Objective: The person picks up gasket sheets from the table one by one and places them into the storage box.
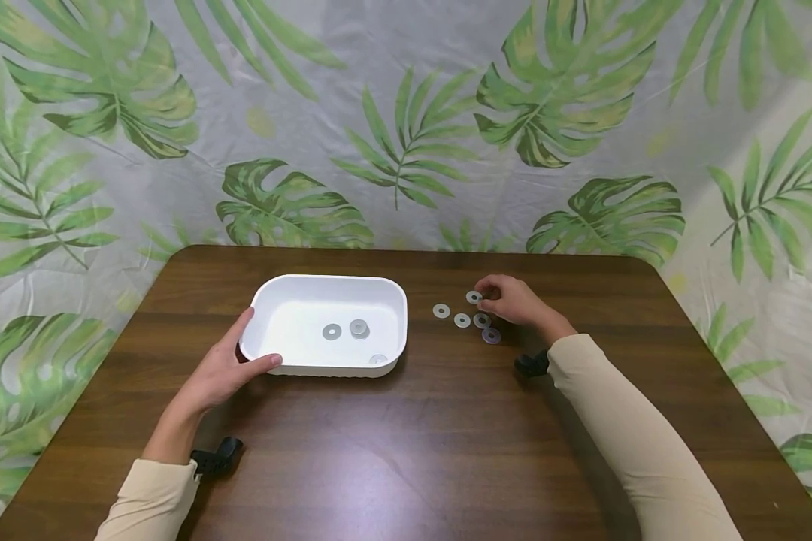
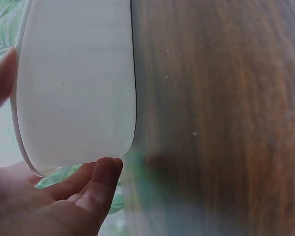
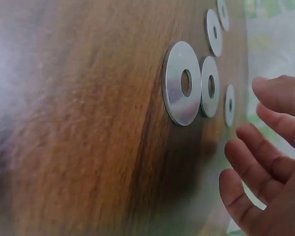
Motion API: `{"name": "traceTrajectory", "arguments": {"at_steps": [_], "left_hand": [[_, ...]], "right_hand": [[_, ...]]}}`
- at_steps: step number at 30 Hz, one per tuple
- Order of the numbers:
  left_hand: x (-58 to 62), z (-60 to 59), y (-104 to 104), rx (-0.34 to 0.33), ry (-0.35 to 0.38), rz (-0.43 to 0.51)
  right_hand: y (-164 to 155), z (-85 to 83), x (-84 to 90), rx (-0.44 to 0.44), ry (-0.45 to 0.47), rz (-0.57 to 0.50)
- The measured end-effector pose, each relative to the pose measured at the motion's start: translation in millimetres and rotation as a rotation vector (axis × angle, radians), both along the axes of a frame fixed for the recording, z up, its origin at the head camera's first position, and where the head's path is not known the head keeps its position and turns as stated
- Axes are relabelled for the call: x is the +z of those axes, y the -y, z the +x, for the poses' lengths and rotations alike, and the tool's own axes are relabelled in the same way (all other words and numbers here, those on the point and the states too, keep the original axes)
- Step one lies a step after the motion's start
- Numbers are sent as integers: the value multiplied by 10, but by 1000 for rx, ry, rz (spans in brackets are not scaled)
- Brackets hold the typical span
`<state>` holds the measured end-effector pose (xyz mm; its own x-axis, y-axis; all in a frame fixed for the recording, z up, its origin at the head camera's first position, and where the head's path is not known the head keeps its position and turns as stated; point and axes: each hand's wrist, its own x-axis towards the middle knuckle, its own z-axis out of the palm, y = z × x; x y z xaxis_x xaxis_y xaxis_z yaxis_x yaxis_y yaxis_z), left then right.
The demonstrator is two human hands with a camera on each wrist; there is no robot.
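My left hand (image 1: 219, 372) holds a white plastic tub (image 1: 325, 371) at its left end. In the left wrist view the thumb lies at the tub's rim and the fingers rest against its end wall (image 2: 78, 93). A few flat metal washers (image 1: 328, 336) lie inside the tub, some overlapping. My right hand (image 1: 513, 299) is over the table right of the tub, beside the farthest loose washer (image 1: 469, 300). In the right wrist view its fingers (image 3: 250, 172) are spread and loosely bent, with nothing between them.
Several washers lie on the brown wooden table (image 1: 406, 451) between tub and right hand, including a left one (image 1: 436, 313) and the nearest one (image 1: 486, 339), which touches its neighbour. A leaf-patterned cloth (image 1: 433, 135) hangs behind the table.
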<state>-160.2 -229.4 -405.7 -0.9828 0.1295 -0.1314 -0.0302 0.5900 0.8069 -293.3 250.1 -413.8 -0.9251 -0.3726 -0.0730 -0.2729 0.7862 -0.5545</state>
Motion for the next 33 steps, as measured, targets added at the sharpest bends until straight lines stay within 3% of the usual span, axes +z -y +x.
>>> {"name": "traceTrajectory", "arguments": {"at_steps": [5, 12, 15, 27, 33], "left_hand": [[-3, 5, 8, 3, 1, 7], [-5, 2, 8, 0, 4, 4], [-3, 0, 3, -2, 8, 9], [4, 9, -1, 0, -8, 2], [9, 11, -9, 3, -5, 2]], "right_hand": [[24, -87, -47, -1, -32, 38], [35, -187, -132, 8, -89, 171], [70, -214, -123, 28, -98, 171], [219, -286, -34, -55, 74, 252], [217, -263, -49, -89, 98, 204]]}}
